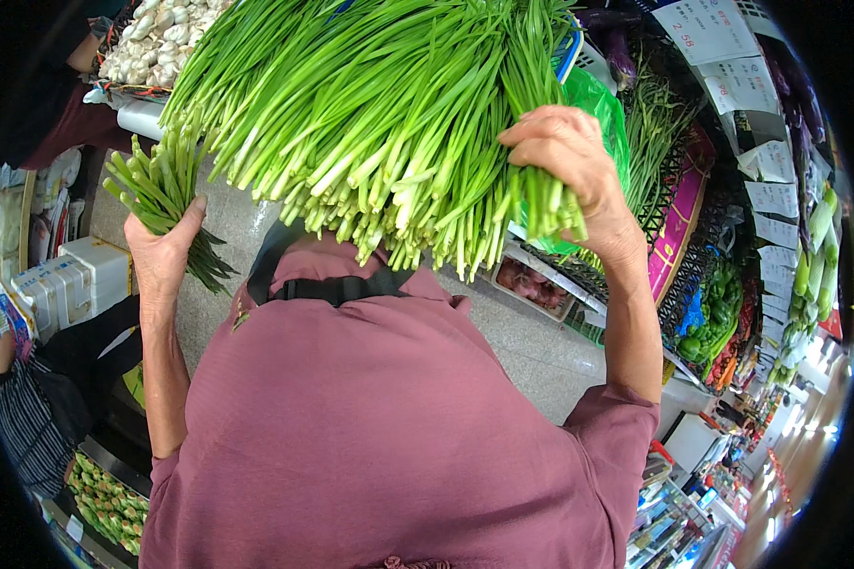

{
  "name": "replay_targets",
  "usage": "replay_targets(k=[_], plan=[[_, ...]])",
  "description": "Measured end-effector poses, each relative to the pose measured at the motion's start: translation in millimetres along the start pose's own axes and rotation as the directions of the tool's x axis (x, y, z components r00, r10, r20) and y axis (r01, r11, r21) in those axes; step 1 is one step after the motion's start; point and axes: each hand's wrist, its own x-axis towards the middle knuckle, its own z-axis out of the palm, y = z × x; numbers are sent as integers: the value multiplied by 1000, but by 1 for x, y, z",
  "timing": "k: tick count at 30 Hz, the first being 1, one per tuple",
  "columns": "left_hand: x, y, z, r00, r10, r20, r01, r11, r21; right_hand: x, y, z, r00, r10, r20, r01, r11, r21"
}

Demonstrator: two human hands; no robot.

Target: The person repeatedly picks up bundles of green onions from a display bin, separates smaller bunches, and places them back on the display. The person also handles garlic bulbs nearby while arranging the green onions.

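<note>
In front of me spreads a large pile of long, flat-leaved garlic chives (370, 121), its pale cut ends pointing towards my body. My right hand (569, 163) is closed around a handful of chives (541, 203) at the pile's right side; their leaves still lie along the heap. Off the pile's lower left corner, my left hand (164, 238) grips a bunch of green-stemmed vegetables (160, 181). Thick stems stick up above that hand, and dark narrow tips hang below it. A green plastic bag (598, 107) lies beside and partly behind my right hand.
Garlic bulbs (164, 43) fill a basket at upper left, with a person's arm (84, 55) beside it. Long beans (655, 128), eggplants (615, 53) and green peppers (715, 320) line the right. A crate of reddish onions (530, 284) sits low. Another person's striped sleeve (32, 419) is at left.
</note>
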Motion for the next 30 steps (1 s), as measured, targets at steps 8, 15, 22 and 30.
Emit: replay_targets(k=[8,15,22,30], plan=[[1,-3,-1,1000,13,16,-13,1000,-2,0,-10,11,998,4,66,3,995,-100],[1,-2,3,1000,20,2,-20,1000,-3,1,-3,5,998,-53,16,54,998,-35],[0,-2,3,1000,-11,-17,11,1000,20,11,-4,6,996,-72,43,74,996,-42],[-1,1,3,1000,-1,-9,0,1000,-18,24,-10,5,971,-122,204,157,973,-167]])
